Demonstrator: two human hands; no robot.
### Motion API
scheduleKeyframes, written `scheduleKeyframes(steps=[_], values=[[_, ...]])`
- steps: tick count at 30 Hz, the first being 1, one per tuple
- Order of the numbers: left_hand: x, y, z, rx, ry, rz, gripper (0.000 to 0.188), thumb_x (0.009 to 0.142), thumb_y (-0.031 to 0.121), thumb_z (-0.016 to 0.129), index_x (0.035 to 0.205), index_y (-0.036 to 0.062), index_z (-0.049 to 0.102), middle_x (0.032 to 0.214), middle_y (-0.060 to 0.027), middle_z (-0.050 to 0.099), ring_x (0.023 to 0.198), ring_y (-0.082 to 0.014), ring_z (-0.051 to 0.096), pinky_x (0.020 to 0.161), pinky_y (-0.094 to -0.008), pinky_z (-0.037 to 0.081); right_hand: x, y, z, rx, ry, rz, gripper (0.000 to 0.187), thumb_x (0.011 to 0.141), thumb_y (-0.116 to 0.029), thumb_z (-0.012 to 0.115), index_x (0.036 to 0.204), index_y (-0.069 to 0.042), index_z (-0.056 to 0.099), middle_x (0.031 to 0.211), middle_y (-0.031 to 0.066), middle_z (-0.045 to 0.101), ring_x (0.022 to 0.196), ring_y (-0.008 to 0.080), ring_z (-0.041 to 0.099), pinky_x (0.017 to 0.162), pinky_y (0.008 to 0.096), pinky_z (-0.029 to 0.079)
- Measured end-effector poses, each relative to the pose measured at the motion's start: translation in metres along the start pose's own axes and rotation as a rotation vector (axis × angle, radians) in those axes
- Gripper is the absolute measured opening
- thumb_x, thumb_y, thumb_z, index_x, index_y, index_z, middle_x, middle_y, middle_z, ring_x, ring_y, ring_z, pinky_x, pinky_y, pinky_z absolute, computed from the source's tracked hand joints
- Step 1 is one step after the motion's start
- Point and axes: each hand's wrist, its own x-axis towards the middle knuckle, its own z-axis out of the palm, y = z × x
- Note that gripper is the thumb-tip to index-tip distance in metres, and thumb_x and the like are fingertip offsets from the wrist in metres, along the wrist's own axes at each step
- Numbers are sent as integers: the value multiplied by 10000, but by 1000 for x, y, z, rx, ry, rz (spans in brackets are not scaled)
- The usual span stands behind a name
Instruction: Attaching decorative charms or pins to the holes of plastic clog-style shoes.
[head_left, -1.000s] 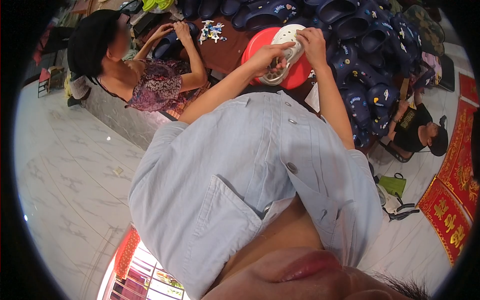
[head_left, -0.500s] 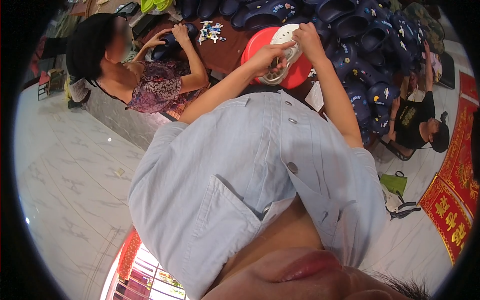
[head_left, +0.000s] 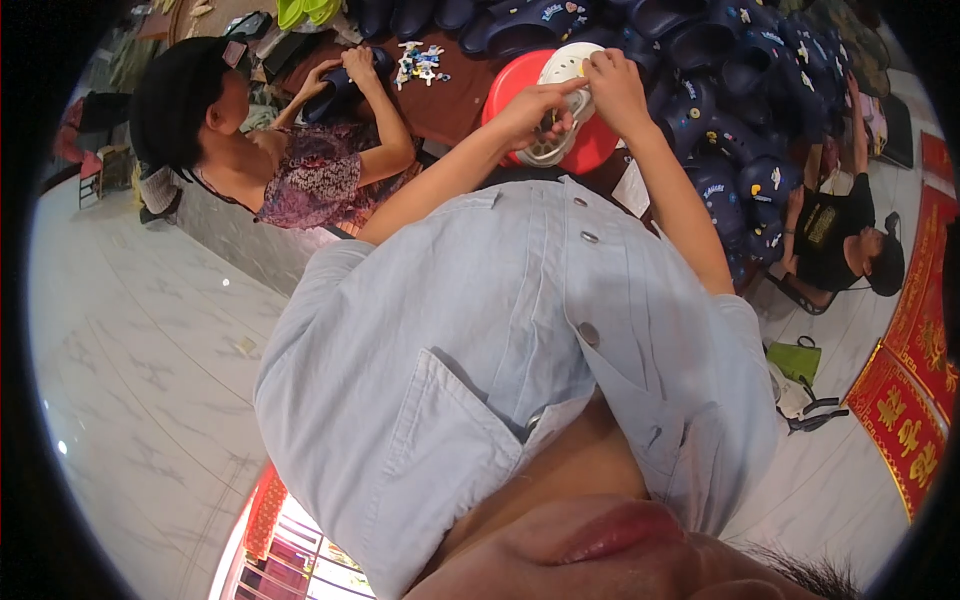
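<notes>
Where the light blue shirt (head_left: pixel 480 340) of the person wearing the camera fills the middle of the view, both bare forearms rise from it toward a dark brown table (head_left: pixel 450 95) near the top edge. Pale marbled floor tiles (head_left: pixel 130 330) spread on the left side and continue at the right, where red hangings with gold figures (head_left: pixel 915 400) lie by the rim. On the table stands a round red tub (head_left: pixel 590 150), and over it both hands hold a white perforated clog (head_left: pixel 560 70). The left hand (head_left: pixel 535 100) grips the shoe from below with fingers curled around its side; the right hand (head_left: pixel 612 80) closes over its upper edge, thumb and fingertips pinched on a small yellowish piece. Behind and to the right, a heap of dark navy clogs (head_left: pixel 730 90) covers much of the table, crowding right up to the tub. A small scatter of coloured shoe charms (head_left: pixel 420 62) lies on the bare wood to the left. There another person in a patterned purple top (head_left: pixel 320 185) bends over a navy clog held in both hands. At the right a seated person in a black shirt (head_left: pixel 830 225) leans beside the heap, and a green bag (head_left: pixel 795 360) sits on the floor below.
</notes>
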Motion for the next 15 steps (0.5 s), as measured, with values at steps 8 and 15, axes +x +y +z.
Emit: scheduleKeyframes(steps=[8,15], values=[[-6,4,1,-51,61,-10,600,837,94,458,1433,79,397,705,-49,551,590,-97,457,502,-223,362,2,15,6,274,-60,201,199,797,-125,595,943,-102,729,999,73,613,1009,278,518,876,380,426],[-9,4,3,-14,55,19,587,854,99,443,1437,69,383,698,-40,553,583,-91,460,497,-224,368,-8,19,14,558,14,382,208,826,-194,629,989,-123,738,1042,117,595,1036,314,484,931,380,402]])
